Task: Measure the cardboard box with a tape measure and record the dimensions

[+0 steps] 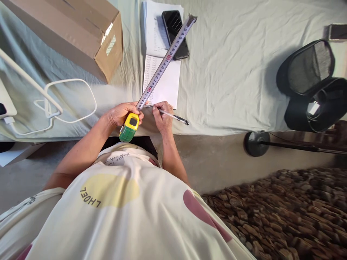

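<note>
My left hand [125, 113] is closed on a tape measure with a yellow and green case [128, 128]. Its numbered metal blade [162, 66] is drawn out and slants up to the right, passing over a notebook [166, 86] and a black phone [177, 39]. My right hand [163, 115] grips a pen [176, 118] at the notebook's lower edge, its back end pointing right. The pen's tip lies close to the blade and the left fingers; whether it touches the paper I cannot tell. Handwriting in columns fills the left part of the page.
A cardboard box [81, 32] stands at the upper left, with a looped white cable [93, 95] below it. At the right lies an open black case [311, 85] on the pale green cloth [230, 72]. Below the table's edge are a round black base [257, 143] and a brown shaggy rug [284, 213].
</note>
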